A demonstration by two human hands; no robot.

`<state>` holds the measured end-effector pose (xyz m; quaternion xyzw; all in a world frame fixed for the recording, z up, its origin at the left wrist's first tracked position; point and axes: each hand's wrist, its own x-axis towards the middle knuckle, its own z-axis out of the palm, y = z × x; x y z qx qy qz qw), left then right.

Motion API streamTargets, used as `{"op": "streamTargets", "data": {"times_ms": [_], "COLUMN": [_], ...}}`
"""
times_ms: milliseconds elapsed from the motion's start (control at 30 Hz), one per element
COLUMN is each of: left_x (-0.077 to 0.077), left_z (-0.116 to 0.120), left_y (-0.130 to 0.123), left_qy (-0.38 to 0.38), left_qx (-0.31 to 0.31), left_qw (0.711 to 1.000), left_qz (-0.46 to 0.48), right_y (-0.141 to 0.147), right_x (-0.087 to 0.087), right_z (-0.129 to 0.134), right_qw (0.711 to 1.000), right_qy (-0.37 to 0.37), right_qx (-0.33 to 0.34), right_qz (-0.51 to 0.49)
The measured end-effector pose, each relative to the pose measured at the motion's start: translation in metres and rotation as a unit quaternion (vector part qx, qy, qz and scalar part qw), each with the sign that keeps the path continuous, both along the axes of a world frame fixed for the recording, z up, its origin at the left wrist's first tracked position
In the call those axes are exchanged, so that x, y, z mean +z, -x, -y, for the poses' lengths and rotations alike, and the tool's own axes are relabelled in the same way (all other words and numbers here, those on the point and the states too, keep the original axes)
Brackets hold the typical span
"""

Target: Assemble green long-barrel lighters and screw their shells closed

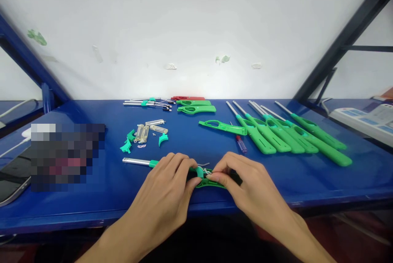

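My left hand (pixel 168 187) is closed around an opened green lighter casing (pixel 211 185) near the table's front edge. Its thumb and index finger press at a teal trigger (pixel 200 172) seated in the shell. A silver tube (pixel 136 161) with a teal collar sticks out leftward beyond my knuckles. From the right, my right hand (pixel 248 181) has thumb and fingertips pinched together over white wires (pixel 206 171) inside the casing; the small part between them is mostly hidden. Just behind lies a loose green casing half (pixel 224 127), beside a screwdriver (pixel 241 144) with a red-and-purple handle.
Several assembled green lighters (pixel 285 134) lie at right. Clear fuel tanks (pixel 143 133) and loose teal triggers (pixel 126 144) sit left of centre. Metal tubes with wires (pixel 139 103) and more casing halves (pixel 196 109) line the back. A phone (pixel 14 177) rests far left, beside a blurred patch.
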<state>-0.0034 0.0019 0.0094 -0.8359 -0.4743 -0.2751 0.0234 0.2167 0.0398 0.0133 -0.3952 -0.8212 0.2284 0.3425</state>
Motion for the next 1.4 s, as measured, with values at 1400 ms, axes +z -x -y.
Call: {"op": "streamTargets", "data": {"times_ms": [1400], "left_x": [0.008], "left_z": [0.006], "left_y": [0.013], "left_qy": [-0.035], "left_qx": [-0.05], "left_qw": [0.997], "left_qz": [-0.057], "right_y": [-0.017], "right_x": [-0.002], "right_z": [0.003], "right_qw": [0.97], "right_qy": [-0.173], "right_qx": [0.067], "right_qz": [0.155]}}
